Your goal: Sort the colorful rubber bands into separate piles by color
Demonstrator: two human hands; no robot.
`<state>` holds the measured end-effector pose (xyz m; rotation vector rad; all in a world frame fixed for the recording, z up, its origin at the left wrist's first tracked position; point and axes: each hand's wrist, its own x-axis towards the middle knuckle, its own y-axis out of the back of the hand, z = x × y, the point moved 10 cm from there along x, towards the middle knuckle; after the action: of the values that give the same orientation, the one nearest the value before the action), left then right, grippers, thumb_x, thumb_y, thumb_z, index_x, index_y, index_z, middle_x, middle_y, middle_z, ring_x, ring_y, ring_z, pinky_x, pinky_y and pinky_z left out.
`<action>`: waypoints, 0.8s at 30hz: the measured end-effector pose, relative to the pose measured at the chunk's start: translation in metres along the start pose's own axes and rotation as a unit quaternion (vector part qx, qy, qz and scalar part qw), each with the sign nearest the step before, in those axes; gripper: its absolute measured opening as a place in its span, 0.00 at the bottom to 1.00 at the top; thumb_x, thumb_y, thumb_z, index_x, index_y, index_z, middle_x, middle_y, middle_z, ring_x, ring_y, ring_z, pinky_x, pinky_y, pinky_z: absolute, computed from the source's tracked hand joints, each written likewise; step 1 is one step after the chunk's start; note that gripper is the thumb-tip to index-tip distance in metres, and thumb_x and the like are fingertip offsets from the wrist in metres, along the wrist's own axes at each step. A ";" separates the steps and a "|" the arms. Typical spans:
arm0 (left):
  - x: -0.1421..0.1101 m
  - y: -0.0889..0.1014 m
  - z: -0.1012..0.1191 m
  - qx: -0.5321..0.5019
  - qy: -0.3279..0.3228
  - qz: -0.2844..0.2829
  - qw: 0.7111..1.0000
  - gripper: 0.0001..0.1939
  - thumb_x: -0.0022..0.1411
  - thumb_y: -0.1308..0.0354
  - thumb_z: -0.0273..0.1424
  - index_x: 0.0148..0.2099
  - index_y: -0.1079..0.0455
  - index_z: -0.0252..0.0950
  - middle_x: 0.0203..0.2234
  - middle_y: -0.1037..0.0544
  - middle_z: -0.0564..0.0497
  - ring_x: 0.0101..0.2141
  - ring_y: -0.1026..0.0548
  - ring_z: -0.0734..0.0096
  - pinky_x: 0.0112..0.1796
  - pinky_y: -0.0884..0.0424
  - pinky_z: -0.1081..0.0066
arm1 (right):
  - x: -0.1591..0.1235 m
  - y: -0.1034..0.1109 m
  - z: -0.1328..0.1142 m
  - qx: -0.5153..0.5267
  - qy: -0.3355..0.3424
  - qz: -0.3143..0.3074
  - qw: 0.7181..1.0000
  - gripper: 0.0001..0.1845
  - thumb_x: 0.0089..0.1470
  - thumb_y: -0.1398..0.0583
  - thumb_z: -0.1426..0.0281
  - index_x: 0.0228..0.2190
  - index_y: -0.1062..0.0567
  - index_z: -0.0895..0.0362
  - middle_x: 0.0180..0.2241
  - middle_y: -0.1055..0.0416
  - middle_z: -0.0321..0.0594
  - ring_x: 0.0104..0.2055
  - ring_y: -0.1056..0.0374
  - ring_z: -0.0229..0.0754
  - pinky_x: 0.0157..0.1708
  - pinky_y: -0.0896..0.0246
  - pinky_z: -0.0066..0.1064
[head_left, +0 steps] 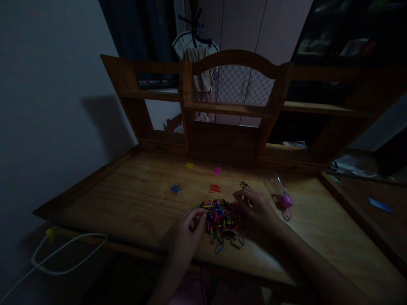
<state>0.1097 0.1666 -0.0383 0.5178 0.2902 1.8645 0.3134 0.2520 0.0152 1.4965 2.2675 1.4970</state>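
Observation:
A heap of small mixed-colour elastic bands (pixel 224 222) lies on the wooden desk in front of me. My left hand (pixel 192 222) is at the heap's left edge, thumb and fingertips pinched together; what they hold, if anything, is too small to make out. Over the heap's right side, my right hand (pixel 254 203) has its thumb and index finger pinched near a few black bands (pixel 244 184). Beyond the heap lie separate small groups: red bands (pixel 215 188), blue bands (pixel 175 188), pink bands (pixel 217 170) and yellow bands (pixel 190 165).
To the right lies a clear container (pixel 276 186) with a pink lid (pixel 285 200) and loop. A wooden shelf unit (pixel 225 111) rises along the desk's back. A white cable (pixel 73 237) hangs by the left front edge. The room is dim.

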 end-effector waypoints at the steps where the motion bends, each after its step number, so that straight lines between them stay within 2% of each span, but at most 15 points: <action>1: 0.001 -0.004 0.001 -0.003 0.005 -0.002 1.000 0.12 0.63 0.46 0.38 0.38 0.26 0.37 0.27 0.26 0.52 0.26 0.30 0.72 0.28 0.35 0.76 | 0.000 -0.003 -0.001 0.002 0.003 -0.005 1.000 0.08 0.62 0.45 0.71 0.39 0.26 0.55 0.35 0.28 0.40 0.30 0.34 0.37 0.29 0.41 0.28; 5: 0.004 -0.011 -0.003 -0.027 0.026 -0.012 0.999 0.13 0.61 0.45 0.39 0.38 0.25 0.36 0.21 0.32 0.55 0.23 0.33 0.74 0.24 0.38 0.78 | -0.002 -0.016 -0.003 0.002 0.017 -0.034 0.999 0.09 0.62 0.45 0.69 0.40 0.26 0.56 0.35 0.30 0.41 0.31 0.35 0.38 0.30 0.41 0.29; 13: 0.001 -0.007 -0.011 -0.052 0.055 -0.019 0.997 0.14 0.61 0.45 0.41 0.39 0.25 0.36 0.24 0.27 0.53 0.25 0.29 0.72 0.26 0.35 0.78 | -0.003 -0.020 -0.005 0.013 0.012 -0.051 0.999 0.09 0.62 0.45 0.68 0.40 0.26 0.56 0.35 0.31 0.40 0.33 0.34 0.38 0.31 0.41 0.28; 17: 0.000 -0.011 -0.014 -0.042 0.046 -0.022 0.998 0.13 0.60 0.43 0.41 0.36 0.27 0.36 0.22 0.30 0.55 0.23 0.31 0.74 0.25 0.37 0.78 | -0.003 -0.019 -0.005 0.022 0.017 -0.041 0.999 0.09 0.63 0.46 0.69 0.41 0.26 0.55 0.36 0.30 0.41 0.34 0.34 0.38 0.33 0.41 0.29; 24: 0.001 -0.018 -0.018 -0.033 0.063 -0.040 0.997 0.15 0.58 0.41 0.44 0.32 0.31 0.36 0.20 0.34 0.57 0.22 0.36 0.76 0.23 0.41 0.79 | 0.000 -0.005 0.004 0.048 -0.019 -0.031 0.998 0.09 0.62 0.44 0.68 0.38 0.25 0.55 0.34 0.30 0.39 0.31 0.35 0.37 0.31 0.43 0.29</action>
<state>0.1152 0.1749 -0.0616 0.3388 0.3282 1.8254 0.3119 0.2546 0.0089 1.4504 2.3721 1.3489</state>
